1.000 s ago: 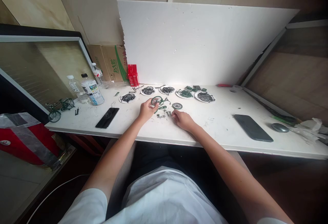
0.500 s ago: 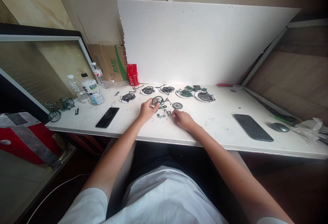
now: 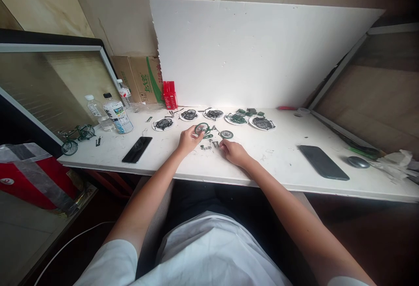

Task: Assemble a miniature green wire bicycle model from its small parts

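Observation:
Between the thumb and fingers of my left hand [image 3: 190,141] is the rear part of a small green model bicycle [image 3: 203,128], its spoked wheel upright. My right hand [image 3: 233,151] rests low on the table with its fingertips pinched together; whatever they hold is too small to make out. A loose spoked wheel [image 3: 226,134] lies flat just beyond the right fingers. Small metal parts [image 3: 206,147] and a green strip-like piece [image 3: 207,136] are spread on the tabletop between both hands.
Several white plates of dark and green parts, one a plate of black pieces [image 3: 262,123], line the back. A finished-looking model bicycle [image 3: 77,138] and bottles [image 3: 118,114] stand left. A phone [image 3: 137,149], a dark flat slab [image 3: 323,162] and a mouse [image 3: 358,162] lie nearer the sides.
The model bicycle in my left hand has shifted very slightly to the right. Both hands otherwise keep their places, and the loose parts lie as before.

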A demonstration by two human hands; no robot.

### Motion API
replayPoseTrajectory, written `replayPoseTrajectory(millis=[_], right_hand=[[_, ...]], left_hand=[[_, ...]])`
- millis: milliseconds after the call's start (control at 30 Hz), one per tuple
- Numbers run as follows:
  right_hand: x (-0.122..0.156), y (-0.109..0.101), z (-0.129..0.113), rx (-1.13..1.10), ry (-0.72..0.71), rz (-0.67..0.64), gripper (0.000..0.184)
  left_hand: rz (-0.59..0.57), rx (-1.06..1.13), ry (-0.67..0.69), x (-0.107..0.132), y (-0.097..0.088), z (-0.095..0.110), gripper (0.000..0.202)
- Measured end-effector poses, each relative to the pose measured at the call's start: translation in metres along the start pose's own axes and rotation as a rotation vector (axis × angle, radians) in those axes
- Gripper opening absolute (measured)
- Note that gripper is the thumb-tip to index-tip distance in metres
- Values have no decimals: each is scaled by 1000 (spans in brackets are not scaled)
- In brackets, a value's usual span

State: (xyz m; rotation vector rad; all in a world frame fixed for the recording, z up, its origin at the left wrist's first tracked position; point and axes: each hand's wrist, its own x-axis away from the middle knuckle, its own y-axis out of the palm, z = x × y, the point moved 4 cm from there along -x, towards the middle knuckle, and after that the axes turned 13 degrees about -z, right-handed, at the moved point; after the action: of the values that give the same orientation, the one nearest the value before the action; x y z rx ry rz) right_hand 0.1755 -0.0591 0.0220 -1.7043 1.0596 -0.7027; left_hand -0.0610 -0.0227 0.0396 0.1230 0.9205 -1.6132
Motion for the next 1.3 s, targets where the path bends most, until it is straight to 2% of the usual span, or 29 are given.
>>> replayPoseTrajectory(millis=[500, 1300], right_hand=[[-1, 2, 3, 5, -10, 17, 19], [0, 0, 1, 2, -8, 9, 19]], left_hand=[[-40, -11, 11, 1, 3, 3, 27], [26, -42, 22, 1, -1, 1, 27]])
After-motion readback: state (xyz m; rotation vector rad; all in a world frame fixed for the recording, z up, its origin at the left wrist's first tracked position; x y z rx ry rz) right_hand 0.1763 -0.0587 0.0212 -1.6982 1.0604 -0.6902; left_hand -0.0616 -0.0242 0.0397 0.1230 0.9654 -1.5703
